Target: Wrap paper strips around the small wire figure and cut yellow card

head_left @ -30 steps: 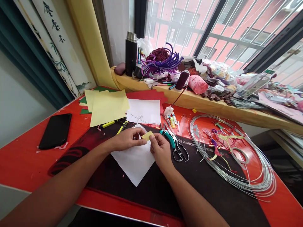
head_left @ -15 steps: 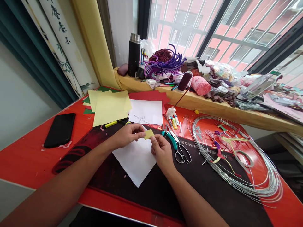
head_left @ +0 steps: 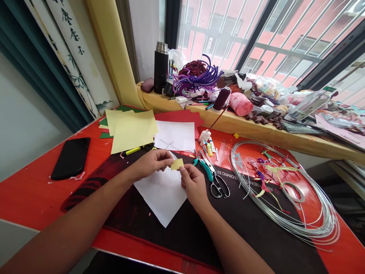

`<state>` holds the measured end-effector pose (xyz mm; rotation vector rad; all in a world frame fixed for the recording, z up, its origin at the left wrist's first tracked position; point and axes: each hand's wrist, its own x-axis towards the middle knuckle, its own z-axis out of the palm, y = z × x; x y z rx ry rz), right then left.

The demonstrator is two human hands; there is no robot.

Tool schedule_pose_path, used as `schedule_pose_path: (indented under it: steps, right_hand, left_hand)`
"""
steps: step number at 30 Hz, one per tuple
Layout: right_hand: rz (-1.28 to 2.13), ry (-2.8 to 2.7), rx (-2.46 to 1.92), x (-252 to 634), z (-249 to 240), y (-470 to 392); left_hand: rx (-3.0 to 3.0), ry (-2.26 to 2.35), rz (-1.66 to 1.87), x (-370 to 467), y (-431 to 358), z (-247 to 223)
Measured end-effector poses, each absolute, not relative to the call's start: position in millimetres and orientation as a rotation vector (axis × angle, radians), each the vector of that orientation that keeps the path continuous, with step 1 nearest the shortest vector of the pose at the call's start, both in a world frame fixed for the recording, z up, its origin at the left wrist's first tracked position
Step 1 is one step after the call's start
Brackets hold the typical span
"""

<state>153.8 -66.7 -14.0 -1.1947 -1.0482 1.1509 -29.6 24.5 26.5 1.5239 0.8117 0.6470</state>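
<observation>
A small yellow piece of paper (head_left: 177, 164) is held between my two hands, above a white sheet of paper (head_left: 163, 203) on the black mat. My left hand (head_left: 155, 163) pinches its left edge between thumb and fingers. At its right edge, my right hand (head_left: 195, 183) grips it between thumb and curled fingers. Just right of that hand lie scissors (head_left: 218, 184) and teal-handled pliers (head_left: 205, 169). Behind the hands are larger yellow sheets (head_left: 132, 131) and another white sheet (head_left: 178, 133).
A black phone (head_left: 70, 158) lies at the left of the red table. On the right is a large coil of silver wire (head_left: 323, 217), with coloured scraps inside it. A white glue bottle (head_left: 204, 135) stands behind the scissors. Yarn, a thermos (head_left: 161, 70) and other supplies crowd the windowsill.
The small yellow paper has turned slightly and now sits more level between my fingers. Both hands keep their pinch on it. The whole view has shifted a little.
</observation>
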Motion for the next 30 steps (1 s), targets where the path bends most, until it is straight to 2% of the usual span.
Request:
schedule_pose_path:
  steps: [30]
  right_hand:
    - [1.203,-1.009,-1.169,154,-14,-67]
  left_hand:
    - [1.681,0.769,0.396,-39,26,29]
